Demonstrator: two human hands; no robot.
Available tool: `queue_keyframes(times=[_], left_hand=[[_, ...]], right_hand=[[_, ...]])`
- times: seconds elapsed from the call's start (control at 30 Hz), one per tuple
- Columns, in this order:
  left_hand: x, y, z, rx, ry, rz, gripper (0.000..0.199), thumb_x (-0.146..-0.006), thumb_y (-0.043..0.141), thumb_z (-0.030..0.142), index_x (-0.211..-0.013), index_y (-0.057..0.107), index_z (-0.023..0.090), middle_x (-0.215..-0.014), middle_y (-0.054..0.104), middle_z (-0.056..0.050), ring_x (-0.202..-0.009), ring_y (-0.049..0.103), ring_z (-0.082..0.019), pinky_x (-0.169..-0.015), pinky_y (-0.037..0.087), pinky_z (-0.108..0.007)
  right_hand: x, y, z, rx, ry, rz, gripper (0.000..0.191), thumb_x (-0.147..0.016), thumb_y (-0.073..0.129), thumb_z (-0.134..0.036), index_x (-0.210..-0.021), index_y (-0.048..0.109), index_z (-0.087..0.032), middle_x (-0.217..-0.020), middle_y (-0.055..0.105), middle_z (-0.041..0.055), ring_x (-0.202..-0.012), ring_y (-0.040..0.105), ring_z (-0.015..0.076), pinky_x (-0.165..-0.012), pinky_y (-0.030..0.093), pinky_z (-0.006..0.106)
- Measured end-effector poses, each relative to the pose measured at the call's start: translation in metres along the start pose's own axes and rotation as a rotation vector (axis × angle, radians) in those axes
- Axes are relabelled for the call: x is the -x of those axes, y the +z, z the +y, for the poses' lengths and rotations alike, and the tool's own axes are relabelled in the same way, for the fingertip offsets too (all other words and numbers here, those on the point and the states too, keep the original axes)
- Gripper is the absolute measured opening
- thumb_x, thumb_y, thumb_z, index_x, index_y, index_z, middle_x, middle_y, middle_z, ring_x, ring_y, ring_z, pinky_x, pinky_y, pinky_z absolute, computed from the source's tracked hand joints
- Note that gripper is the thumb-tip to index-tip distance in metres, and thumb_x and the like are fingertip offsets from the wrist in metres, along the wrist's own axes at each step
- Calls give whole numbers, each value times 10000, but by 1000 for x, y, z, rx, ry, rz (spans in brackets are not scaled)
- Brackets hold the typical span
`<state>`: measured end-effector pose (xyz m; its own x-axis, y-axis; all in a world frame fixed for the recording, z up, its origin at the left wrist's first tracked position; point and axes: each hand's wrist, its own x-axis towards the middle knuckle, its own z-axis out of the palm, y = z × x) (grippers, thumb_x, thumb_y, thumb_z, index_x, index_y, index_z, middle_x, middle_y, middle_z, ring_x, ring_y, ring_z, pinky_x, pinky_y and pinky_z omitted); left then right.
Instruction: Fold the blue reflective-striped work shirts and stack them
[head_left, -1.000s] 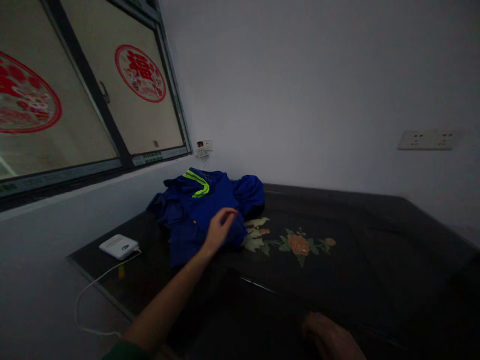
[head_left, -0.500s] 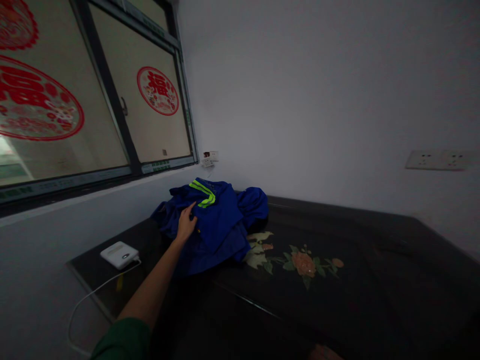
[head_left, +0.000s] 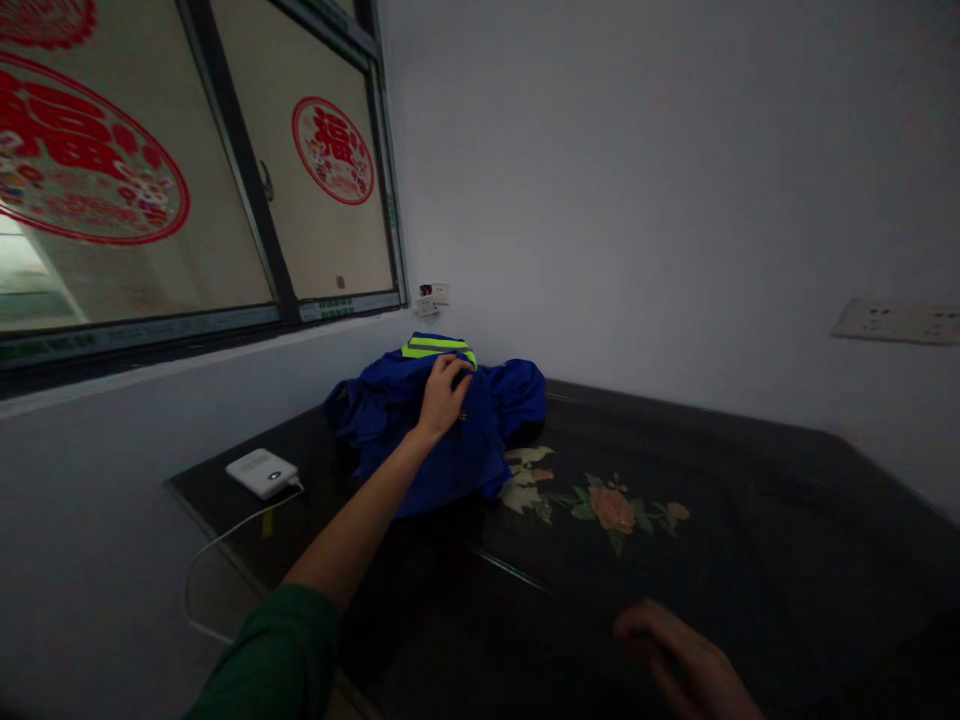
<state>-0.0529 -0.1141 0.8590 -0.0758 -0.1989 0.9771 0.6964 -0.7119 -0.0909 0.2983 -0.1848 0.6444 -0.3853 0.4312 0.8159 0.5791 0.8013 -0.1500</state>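
Observation:
A crumpled pile of blue work clothes with a yellow-green reflective stripe lies at the far left of a dark table, near the wall. My left hand reaches onto the top of the pile. Its fingers are curled, closed on the blue fabric just below the stripe. Low in the view, my right hand hovers over the near part of the table, away from the clothes. Its fingers are loosely bent and apart, and nothing shows in them; the lower part of this hand is dim and cut off.
The dark table carries a painted flower pattern. At its left edge lies a white device with a white cable hanging down. A window with red stickers is on the left; sockets sit in the corner.
My left hand has moved right and up over the pile, and the fabric with its stripe has shifted with it. More of my right hand has come into view from below.

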Motion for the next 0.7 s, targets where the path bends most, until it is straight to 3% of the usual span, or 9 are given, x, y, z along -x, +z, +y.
queue_keyframes(times=[0.1,0.2,0.3,0.37,0.43,0.5,0.6,0.7], left_hand=[[17,20,65,75,133,-168,117,-886,545,145,-932,645,188,-1106,530,-66,-1088,552,-197,-972,449,-333],[45,29,127,95,274,-375,136,-909,541,187,-982,655,200,-1187,525,-76,-1055,580,-200,-919,489,-328],[70,24,179,157,528,-606,156,-919,536,214,-1001,668,200,-1216,550,-81,-1045,598,-198,-914,504,-326],[80,15,202,234,694,-727,189,-933,510,227,-1017,676,195,-1245,558,-88,-1069,600,-195,-940,501,-320],[85,5,213,343,774,-812,250,-957,463,238,-1112,656,205,-1302,543,-87,-1129,583,-188,-978,485,-303],[86,-5,210,490,748,-851,307,-975,424,226,-1227,597,216,-1358,516,-82,-1210,539,-173,-1021,454,-279],[91,-18,185,694,608,-813,312,-965,435,180,-1242,574,210,-1302,567,-97,-1207,543,-164,-1023,447,-277],[113,-34,155,714,441,-695,282,-938,447,125,-1147,611,217,-1071,664,-86,-1003,640,-157,-869,522,-258]], right_hand=[[-18,-8,-21,-92,61,277,293,-861,529,-373,-1105,624,-243,-1069,673,97,-949,666,217,-747,566,295],[-38,-7,-35,-180,55,404,600,-810,621,-411,-1356,437,-244,-1313,547,135,-1183,564,270,-799,579,353],[-46,-7,-39,-175,31,476,836,-751,676,-411,-1468,282,-237,-1424,445,139,-1294,463,303,-934,527,435],[-40,-14,-39,-128,20,549,795,-756,651,-424,-1453,330,-217,-1434,442,136,-1309,444,311,-1028,450,467],[-26,-27,-40,-97,33,577,654,-779,608,-441,-1372,460,-209,-1383,507,128,-1272,488,306,-1055,421,462],[-9,-47,-45,-84,94,546,540,-777,609,-464,-1259,572,-222,-1288,597,109,-1193,560,295,-1017,462,428],[14,-79,-54,-70,260,516,476,-755,652,-495,-1165,634,-254,-1187,666,76,-1093,626,283,-941,523,369],[27,-108,-49,-103,371,558,491,-754,659,-531,-1168,628,-268,-1145,686,71,-1003,666,280,-852,569,345]])
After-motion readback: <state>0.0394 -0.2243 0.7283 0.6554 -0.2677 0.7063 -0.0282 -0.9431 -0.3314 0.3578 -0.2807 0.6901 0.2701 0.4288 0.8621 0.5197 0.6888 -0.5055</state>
